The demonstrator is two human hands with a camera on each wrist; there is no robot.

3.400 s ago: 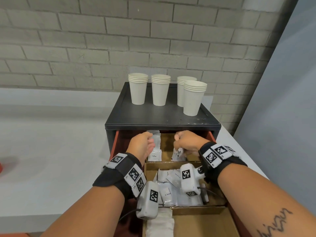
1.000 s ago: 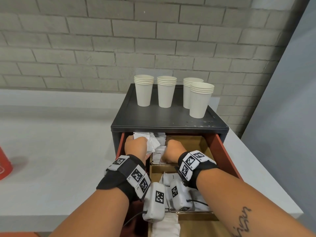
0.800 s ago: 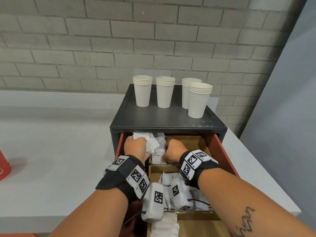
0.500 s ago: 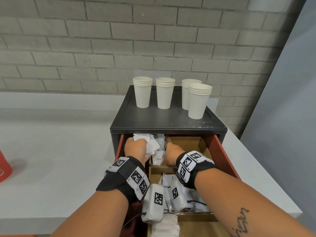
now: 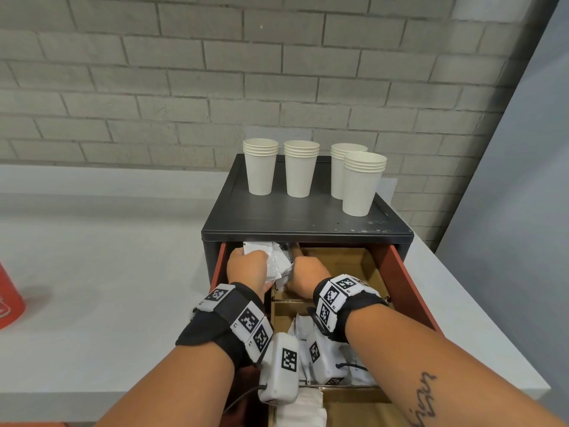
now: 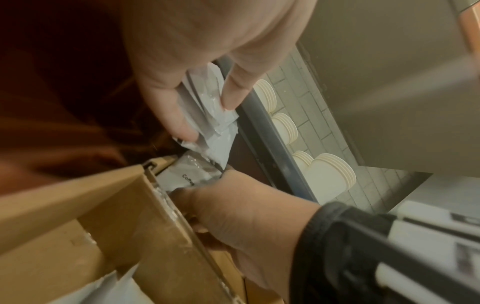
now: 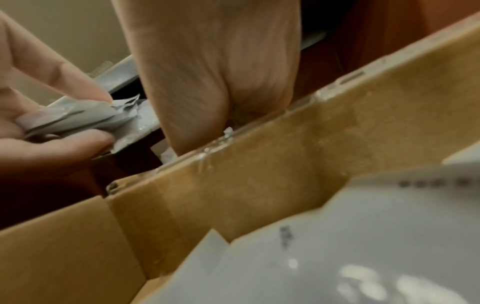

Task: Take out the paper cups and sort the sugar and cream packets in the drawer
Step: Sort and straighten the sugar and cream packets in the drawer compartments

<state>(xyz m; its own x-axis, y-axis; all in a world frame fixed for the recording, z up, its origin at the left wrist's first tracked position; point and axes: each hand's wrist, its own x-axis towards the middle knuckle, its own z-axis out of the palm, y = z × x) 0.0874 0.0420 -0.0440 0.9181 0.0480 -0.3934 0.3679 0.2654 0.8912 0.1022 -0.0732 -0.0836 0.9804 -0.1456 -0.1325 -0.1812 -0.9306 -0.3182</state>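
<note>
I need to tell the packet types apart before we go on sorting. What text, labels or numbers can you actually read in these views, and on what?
"Coffe", cut off: on the packet by the right hand.
Print on the packets in the middle compartment: too blurred.
Small characters on the wrist tags: too small.
Forearm tattoo: not legible.
Paper cups: no print.

Left hand point(image 5: 247, 266) curled in a full grip, right hand point(image 5: 308, 278) reaching down, fingers hidden

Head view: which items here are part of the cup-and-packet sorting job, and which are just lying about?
Part of the job:
paper cup stacks on the cabinet top
drawer, open
packets held by the left hand
right hand reaching into the back compartment
packets in the middle compartment

Lying about:
red object on the counter
</note>
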